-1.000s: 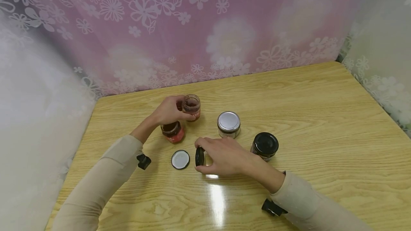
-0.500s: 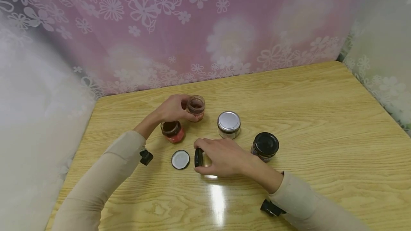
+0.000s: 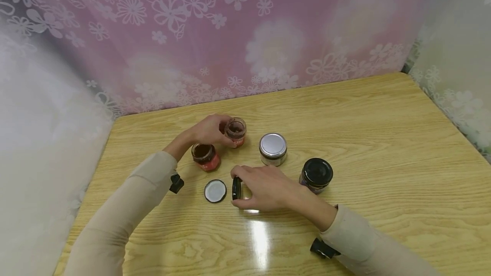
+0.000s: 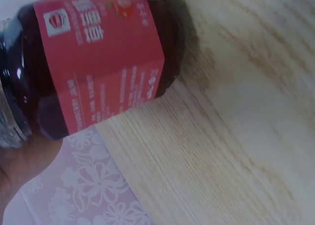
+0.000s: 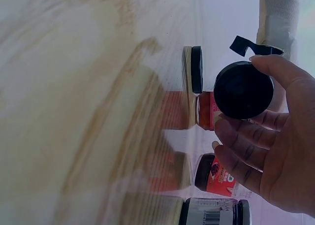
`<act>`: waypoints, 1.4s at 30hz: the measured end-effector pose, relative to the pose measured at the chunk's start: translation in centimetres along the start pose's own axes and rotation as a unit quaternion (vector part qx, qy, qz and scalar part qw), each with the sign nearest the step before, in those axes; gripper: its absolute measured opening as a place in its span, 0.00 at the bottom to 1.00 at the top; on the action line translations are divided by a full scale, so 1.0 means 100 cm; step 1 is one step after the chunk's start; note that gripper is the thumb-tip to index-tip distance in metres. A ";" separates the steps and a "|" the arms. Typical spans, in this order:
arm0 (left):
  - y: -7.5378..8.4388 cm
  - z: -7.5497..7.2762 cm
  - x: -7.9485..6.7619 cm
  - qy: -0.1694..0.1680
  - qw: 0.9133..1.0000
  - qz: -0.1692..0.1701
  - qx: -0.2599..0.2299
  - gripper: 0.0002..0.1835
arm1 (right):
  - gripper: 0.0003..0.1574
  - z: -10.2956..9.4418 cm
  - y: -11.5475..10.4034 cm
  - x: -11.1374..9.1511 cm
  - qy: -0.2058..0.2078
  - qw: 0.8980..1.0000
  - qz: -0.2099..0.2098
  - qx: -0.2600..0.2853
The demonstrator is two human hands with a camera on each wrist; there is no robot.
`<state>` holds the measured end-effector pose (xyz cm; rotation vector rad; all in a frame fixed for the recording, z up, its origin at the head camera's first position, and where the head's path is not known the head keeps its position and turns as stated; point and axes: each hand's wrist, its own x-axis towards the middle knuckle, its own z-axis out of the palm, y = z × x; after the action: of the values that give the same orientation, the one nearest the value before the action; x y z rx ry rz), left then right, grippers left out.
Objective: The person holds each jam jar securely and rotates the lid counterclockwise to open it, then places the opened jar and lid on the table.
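My left hand (image 3: pixel 210 130) grips an uncapped glass jar (image 3: pixel 236 129) with a red label and dark residue inside. Just in front of that hand stands another uncapped red-labelled jar (image 3: pixel 209 163), holding dark contents. A red-labelled jar (image 4: pixel 103 62) fills much of the left wrist view, partly covering the hand behind it. Between thumb and fingers, my right hand (image 3: pixel 268 187) pinches a black jar lid (image 3: pixel 236 188) on edge; the right wrist view shows the lid's (image 5: pixel 243 90) round face. To its left, a second lid (image 3: pixel 215 191) lies with its pale inside up.
A jar with a silver lid (image 3: pixel 273 146) stands behind my right hand. Right of it is a capped jar with a black lid (image 3: pixel 317 173), close to my right wrist. Patterned curtains (image 3: pixel 230 33) border the wooden table (image 3: pixel 376 139) at the back and sides.
My left hand has carried its jar to the right, then slightly nearer. The right hand and its lid have shifted only a little left. The other jars stay in place.
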<state>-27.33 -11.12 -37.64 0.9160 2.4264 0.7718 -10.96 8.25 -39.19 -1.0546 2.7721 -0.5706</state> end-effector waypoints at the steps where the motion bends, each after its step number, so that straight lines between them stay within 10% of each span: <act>1: 0.000 0.000 0.001 -0.003 1.000 -0.002 -0.002 0.28 | 0.33 0.000 0.000 0.000 0.000 1.000 0.000 0.001; 28: -0.010 -0.008 0.000 -0.057 0.995 -0.019 -0.085 0.40 | 0.33 0.002 0.000 0.001 -0.003 1.000 0.007 0.008; 42: -0.017 -0.019 -0.046 0.078 0.996 -0.016 -0.029 0.33 | 0.39 0.002 0.003 0.000 0.007 1.000 0.014 0.000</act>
<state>-26.01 -16.05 -36.42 0.8212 2.5307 0.9279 -11.07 8.34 -39.51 -1.0126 2.7953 -0.5769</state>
